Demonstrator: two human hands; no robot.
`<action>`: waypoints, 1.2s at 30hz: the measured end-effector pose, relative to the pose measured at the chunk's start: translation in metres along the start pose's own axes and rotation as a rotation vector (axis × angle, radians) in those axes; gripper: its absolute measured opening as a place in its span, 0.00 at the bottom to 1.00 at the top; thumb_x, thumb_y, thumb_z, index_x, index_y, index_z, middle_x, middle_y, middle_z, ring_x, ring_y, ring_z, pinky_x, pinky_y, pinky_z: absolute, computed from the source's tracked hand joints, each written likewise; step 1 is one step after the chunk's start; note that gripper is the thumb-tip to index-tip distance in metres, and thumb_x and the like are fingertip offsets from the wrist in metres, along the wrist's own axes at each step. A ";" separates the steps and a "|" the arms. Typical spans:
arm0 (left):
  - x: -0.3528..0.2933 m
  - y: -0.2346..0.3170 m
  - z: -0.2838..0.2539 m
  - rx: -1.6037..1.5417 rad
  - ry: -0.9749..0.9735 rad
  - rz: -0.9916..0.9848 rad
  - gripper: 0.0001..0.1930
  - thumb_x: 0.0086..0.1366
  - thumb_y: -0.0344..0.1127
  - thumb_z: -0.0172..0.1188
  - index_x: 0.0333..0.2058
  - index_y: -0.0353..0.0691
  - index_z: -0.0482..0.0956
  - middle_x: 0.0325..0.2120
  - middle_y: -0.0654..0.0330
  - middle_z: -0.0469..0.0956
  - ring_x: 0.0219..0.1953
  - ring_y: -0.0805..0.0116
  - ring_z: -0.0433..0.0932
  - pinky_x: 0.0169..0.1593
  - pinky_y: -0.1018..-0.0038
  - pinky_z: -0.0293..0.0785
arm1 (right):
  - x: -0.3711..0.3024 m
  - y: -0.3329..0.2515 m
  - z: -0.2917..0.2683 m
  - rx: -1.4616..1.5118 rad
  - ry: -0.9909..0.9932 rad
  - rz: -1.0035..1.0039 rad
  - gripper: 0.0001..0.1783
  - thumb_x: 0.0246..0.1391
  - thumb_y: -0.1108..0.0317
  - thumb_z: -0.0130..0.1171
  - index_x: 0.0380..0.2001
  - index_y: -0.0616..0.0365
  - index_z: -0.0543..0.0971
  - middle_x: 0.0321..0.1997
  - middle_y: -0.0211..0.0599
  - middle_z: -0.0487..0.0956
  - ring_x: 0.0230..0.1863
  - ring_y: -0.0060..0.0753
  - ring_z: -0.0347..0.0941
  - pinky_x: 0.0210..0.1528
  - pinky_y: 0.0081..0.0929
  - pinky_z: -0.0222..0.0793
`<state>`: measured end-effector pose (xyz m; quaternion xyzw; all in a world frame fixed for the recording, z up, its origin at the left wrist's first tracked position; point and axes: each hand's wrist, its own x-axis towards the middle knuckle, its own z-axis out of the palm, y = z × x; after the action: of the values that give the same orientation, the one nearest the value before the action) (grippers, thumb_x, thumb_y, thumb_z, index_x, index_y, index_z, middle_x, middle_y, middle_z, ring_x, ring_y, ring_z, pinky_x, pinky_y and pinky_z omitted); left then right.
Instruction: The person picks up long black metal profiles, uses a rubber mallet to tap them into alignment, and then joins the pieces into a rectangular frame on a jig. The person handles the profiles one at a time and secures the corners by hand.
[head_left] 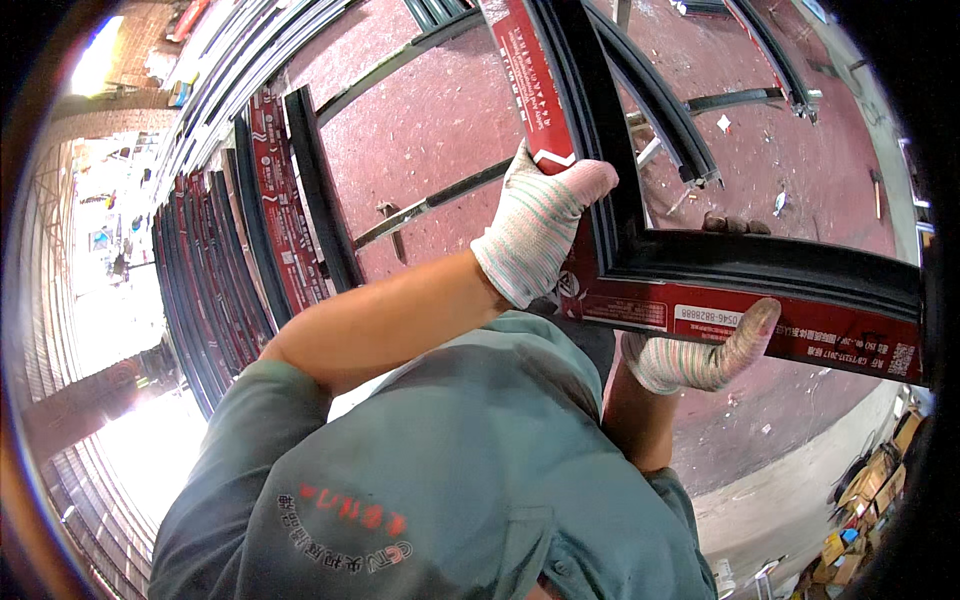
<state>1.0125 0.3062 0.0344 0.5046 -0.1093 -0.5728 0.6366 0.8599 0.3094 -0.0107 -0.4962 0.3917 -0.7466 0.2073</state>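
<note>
A black window frame [780, 268] with red printed protective film on its outer faces is held up in front of my body, one corner toward me. My left hand [535, 230], in a striped white knit glove, is closed round the side bar just above that corner, thumb across the bar. My right hand [695, 362], in a similar glove with a dirty thumb, grips the near bar from below. Its thumb lies on the red film, and dark fingertips show over the bar's inner edge. The frame's far and right ends run out of view.
Many long black and red profiles [265, 200] stand in a row at the left. Narrow metal rails [430, 205] cross above the reddish floor [400, 120]. More dark profiles [665, 110] lie beyond the frame. Cardboard and scraps [870, 490] are heaped at the lower right.
</note>
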 end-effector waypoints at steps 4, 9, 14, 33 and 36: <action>0.001 0.014 -0.006 0.071 0.033 0.016 0.23 0.53 0.28 0.70 0.47 0.43 0.73 0.34 0.64 0.78 0.35 0.70 0.80 0.41 0.69 0.81 | -0.021 0.031 -0.016 -0.171 -0.103 -0.256 0.24 0.73 0.62 0.45 0.66 0.60 0.69 0.70 0.64 0.65 0.59 0.59 0.76 0.54 0.51 0.83; 0.008 0.012 -0.052 0.101 0.197 0.035 0.22 0.52 0.29 0.71 0.44 0.39 0.72 0.32 0.61 0.76 0.31 0.69 0.77 0.36 0.67 0.79 | 0.039 -0.014 0.013 -0.066 -0.173 0.190 0.38 0.75 0.44 0.28 0.72 0.66 0.58 0.72 0.60 0.63 0.71 0.54 0.66 0.72 0.53 0.63; 0.017 0.005 -0.156 0.274 0.372 0.027 0.20 0.51 0.29 0.71 0.40 0.38 0.71 0.29 0.62 0.73 0.30 0.69 0.75 0.35 0.68 0.77 | 0.110 0.031 0.008 0.342 0.073 0.798 0.36 0.68 0.38 0.48 0.62 0.58 0.70 0.55 0.45 0.79 0.53 0.43 0.78 0.62 0.44 0.73; 0.024 -0.001 -0.136 1.295 0.529 0.806 0.42 0.52 0.41 0.74 0.63 0.32 0.67 0.54 0.42 0.73 0.59 0.41 0.70 0.67 0.57 0.65 | 0.093 0.112 0.004 0.486 -0.363 1.312 0.15 0.61 0.54 0.65 0.44 0.52 0.81 0.44 0.31 0.84 0.46 0.33 0.80 0.53 0.37 0.75; 0.021 0.010 -0.038 1.377 -0.143 0.611 0.44 0.49 0.45 0.77 0.64 0.35 0.69 0.58 0.42 0.72 0.62 0.43 0.69 0.66 0.55 0.66 | 0.107 0.107 -0.003 0.542 -0.510 1.405 0.16 0.62 0.53 0.65 0.45 0.51 0.81 0.42 0.27 0.83 0.45 0.32 0.79 0.55 0.36 0.73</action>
<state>1.0530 0.3066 0.0150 0.6974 -0.6183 -0.2045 0.2992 0.8038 0.1706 -0.0342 -0.2208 0.3580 -0.3737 0.8267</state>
